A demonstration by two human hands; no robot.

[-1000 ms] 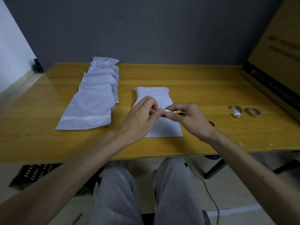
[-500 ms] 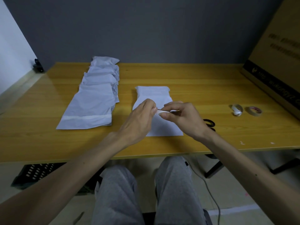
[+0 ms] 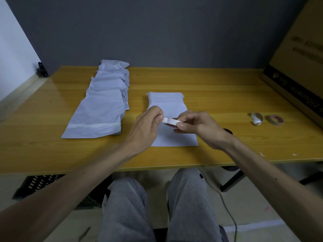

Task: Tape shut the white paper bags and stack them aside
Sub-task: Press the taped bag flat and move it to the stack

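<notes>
Tape strip (image 3: pixel 171 121) now drawn longer between left hand (image 3: pixel 146 127) and right hand (image 3: pixel 197 125), both pinching it; centre bag (image 3: pixel 167 103) awaits sealing.

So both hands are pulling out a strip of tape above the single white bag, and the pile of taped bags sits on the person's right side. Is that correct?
Not quite. The head view shows the pile of taped bags on the person's left side. The rest holds: the left hand and right hand stretch a strip of tape above the single white bag.
</notes>
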